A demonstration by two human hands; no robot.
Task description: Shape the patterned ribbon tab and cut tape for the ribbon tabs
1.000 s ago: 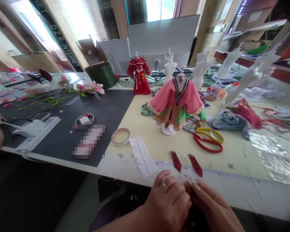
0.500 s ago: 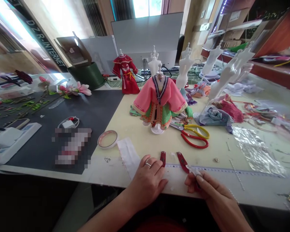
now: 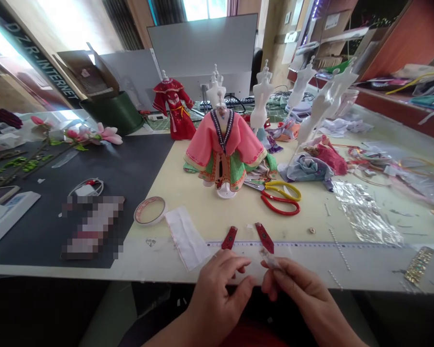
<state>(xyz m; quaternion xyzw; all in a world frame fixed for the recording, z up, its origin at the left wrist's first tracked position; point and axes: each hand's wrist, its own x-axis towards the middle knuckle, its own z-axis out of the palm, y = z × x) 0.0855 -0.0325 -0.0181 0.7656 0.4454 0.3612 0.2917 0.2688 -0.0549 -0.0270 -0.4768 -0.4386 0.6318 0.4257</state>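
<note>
Between the thumb and fingers of my right hand (image 3: 300, 286) is a small, pale, see-through piece (image 3: 270, 260), too small to name surely. My left hand (image 3: 224, 284) is beside it at the table's front edge, fingers curved and thumb apart, with nothing visible in it. Just beyond the left fingers lies a short dark red strip (image 3: 230, 237) with a small pattern. A second red strip (image 3: 264, 236), with a pointed end, lies above the right fingertips. Both strips rest by a ruler (image 3: 292, 245). A white cloth strip (image 3: 188, 238) lies left of my left hand.
A doll form in a pink robe (image 3: 206, 140) stands ahead. Scissors (image 3: 280, 205) with red and yellow handles lie to its right, a tape roll (image 3: 136, 212) to its left. Silver foil (image 3: 361, 212) and bead strings (image 3: 339, 248) are on the right; bare white doll forms (image 3: 262, 99) stand behind.
My left hand has lifted off the left red strip and drawn back towards me, uncovering more of it. My right hand has come closer to the left one, still pinching the pale piece.
</note>
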